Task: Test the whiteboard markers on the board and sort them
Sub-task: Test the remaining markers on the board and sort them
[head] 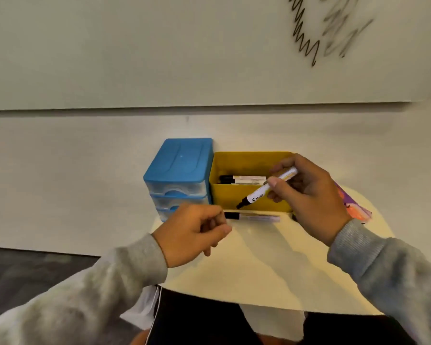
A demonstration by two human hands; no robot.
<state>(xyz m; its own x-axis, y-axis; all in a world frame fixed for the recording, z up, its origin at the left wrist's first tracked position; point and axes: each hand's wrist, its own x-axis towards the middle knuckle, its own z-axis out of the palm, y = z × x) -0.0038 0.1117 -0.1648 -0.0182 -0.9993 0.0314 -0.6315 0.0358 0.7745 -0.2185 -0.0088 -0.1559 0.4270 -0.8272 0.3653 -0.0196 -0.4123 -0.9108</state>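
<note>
A whiteboard (pixel 209 51) bearing black scribbles (pixel 306 33) is hanging above a yellow bin (pixel 249 195) holding capped markers (pixel 243 180). The right hand (pixel 306 195) is gripping an uncapped marker (pixel 266 189), tip angling down over the bin. The left hand (pixel 194 232) is curling, apparently pinching something small I cannot tell.

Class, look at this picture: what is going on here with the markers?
A person in grey sleeves sits at a round cream table. The right hand holds an uncapped white marker with a black tip over the yellow plastic bin, which holds more markers. The left hand pinches something small and dark, likely its cap. Black scribbles mark the whiteboard.
</note>
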